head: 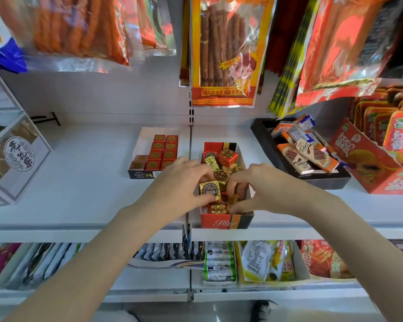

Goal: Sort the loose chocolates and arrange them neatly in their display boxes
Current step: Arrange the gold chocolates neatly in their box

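A red and black display box (227, 223) stands at the shelf's front edge, full of jumbled gold and red foil chocolates (226, 159). My left hand (179, 184) reaches in from the left and pinches a gold foil chocolate (209, 190) between thumb and fingers. My right hand (263, 189) comes in from the right, its fingers curled down among the chocolates near the box's front; what they hold is hidden. Behind and to the left, a white display box (141, 138) holds red square chocolates (164, 151) in tidy rows.
A black tray (263, 135) of wrapped chocolate bars sits at the right, with a red carton (377, 173) of snacks beyond it. Snack bags (223, 52) hang overhead. A clear box (12, 156) stands at the far left. Lower shelves hold more packets.
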The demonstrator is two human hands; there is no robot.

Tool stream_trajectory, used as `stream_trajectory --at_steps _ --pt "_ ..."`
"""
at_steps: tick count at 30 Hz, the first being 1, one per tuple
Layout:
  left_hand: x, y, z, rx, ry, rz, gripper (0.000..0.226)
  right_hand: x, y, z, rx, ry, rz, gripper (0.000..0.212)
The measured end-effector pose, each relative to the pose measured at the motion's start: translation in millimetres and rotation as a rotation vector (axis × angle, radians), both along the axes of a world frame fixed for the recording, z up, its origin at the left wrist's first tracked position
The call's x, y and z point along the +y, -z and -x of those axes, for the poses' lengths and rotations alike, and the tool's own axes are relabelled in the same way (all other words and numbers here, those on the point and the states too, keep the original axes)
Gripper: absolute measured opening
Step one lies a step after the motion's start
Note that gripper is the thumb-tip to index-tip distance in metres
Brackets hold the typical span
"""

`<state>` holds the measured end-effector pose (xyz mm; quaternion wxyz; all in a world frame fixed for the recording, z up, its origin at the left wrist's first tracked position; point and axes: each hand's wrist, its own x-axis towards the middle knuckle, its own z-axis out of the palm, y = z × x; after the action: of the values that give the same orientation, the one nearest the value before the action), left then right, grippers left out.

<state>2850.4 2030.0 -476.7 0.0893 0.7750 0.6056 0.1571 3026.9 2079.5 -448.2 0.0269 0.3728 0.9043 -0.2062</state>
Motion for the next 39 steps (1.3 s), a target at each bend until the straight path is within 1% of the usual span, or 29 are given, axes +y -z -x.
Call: stream_trajectory --at_steps 5,9,12,14,17,19,22,24,25,27,29,31,33,36,39 --pt "-0.6 0.0 -0.3 -0.016 -0.01 -0.009 0.037 -1.4 -4.8 8.3 -0.087 -0.06 -0.059 0.028" --pt "-0.6 0.9 0.4 -0.044 -0.006 -0.003 0.037 -0.6 -12.7 4.9 -0.057 -0.056 0.015 0.025" --pt "-1.0 0.8 0.3 -0.099 -0.016 0.014 0.036 -1.4 -5.1 13.7 -0.137 -0.121 -0.095 0.02" --pt "-1.2 -0.1 0.8 -0.144 -0.021 0.029 0.034 -0.8 0.6 18.1 -0.15 -0.115 -0.126 0.021" --pt "-0.8 -1.0 2.8 -0.265 -0.031 0.057 0.028 4.1 -5.6 7.7 0.0 0.006 0.051 0.031" --pt "0.1 -3.2 2.5 -0.37 -0.054 0.079 0.023 7.0 -9.3 0.2 0.149 0.059 0.084 0.036" --pt "2.0 -10.0 -2.9 -0.566 -0.082 0.123 0.022 6.3 -6.6 1.6 0.349 0.091 0.112 0.029" --pt "2.6 -13.6 -7.6 -0.643 -0.069 0.165 0.02 7.4 -4.7 -0.6 0.42 0.12 0.186 0.023" --pt "2.0 -14.5 -9.0 -0.625 -0.06 0.172 0.018 8.1 -3.9 -3.9 0.423 0.124 0.223 0.021" --pt "0.1 -14.9 -7.6 -0.472 -0.047 0.136 0.012 10.4 -1.1 -11.5 0.368 0.127 0.217 0.017" --pt "-3.7 -14.9 -3.7 -0.289 -0.027 0.107 0.012 10.1 2.4 -16.4 0.324 0.142 0.145 0.017" --pt "-7.9 -14.9 -1.2 -0.166 0.001 0.129 0.013 7.9 3.4 -18.6 0.355 0.134 0.062 0.02" --pt "-11.5 -14.2 -0.9 -0.061 0.028 0.144 0.017 5.7 2.9 -19.4 0.37 0.094 -0.066 0.025" --pt "-11.8 -11.4 -2.7 0.016 0.062 0.173 0.024 4.0 9.1 -19.4 0.319 0.0 -0.169 0.027" --pt "-10.9 -10.0 -2.6 -0.001 0.075 0.22 0.024 4.3 10.8 -21.9 0.237 -0.082 -0.15 0.015"
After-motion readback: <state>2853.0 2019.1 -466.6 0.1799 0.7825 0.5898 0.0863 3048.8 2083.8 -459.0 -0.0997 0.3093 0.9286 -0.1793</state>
